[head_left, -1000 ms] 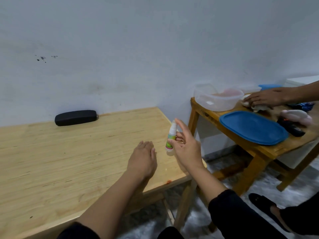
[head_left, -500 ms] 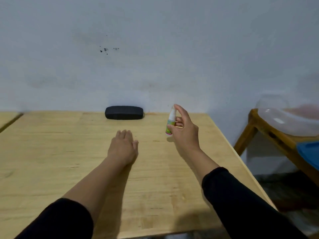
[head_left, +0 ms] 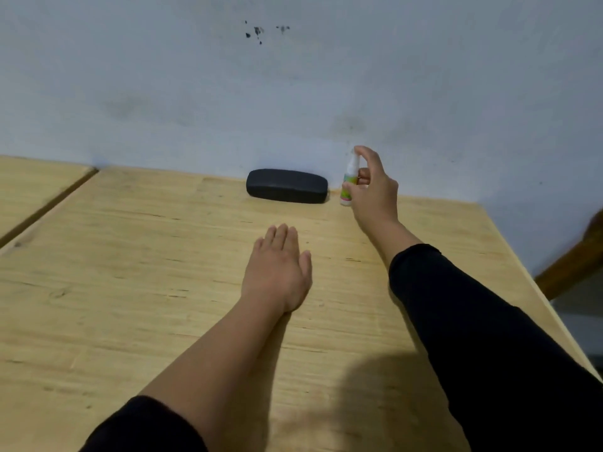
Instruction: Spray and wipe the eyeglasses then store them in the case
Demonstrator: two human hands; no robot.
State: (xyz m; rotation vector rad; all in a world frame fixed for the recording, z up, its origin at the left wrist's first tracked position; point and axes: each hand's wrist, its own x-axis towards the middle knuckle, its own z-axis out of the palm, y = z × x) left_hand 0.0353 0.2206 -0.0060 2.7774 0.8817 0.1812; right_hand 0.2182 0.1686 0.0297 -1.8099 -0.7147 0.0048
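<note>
While my right hand (head_left: 375,194) holds the small spray bottle (head_left: 348,184) upright, its fingers (head_left: 365,154) are wrapped round the barrel with the forefinger curled over the white nozzle top, and the bottle sits just above the bench (head_left: 130,272), near the far edge. It is a little plastic thing, so I judge it light and stiff, a touch slick on the label, best gripped around the middle with one fingertip free for pressing. My left hand (head_left: 277,272) lies flat on the bench, palm down, fingers together and straight, clasping nothing. Just beyond those fingertips, and just to the left of the bottle, lies the black case (head_left: 287,185), closed, against the wall (head_left: 293,93). I expect it to be rigid and a bit heavier, easiest to take by its long sides and pry open along the seam. The eyeglasses are nowhere to be seen; I judge they are probably inside the closed case, but I cannot tell, and they would be fragile, to be held by the frame and not the lenses. No wiping cloth shows either. My palm hides the near side of the bottle, and something dark at the right edge is cut off.
</note>
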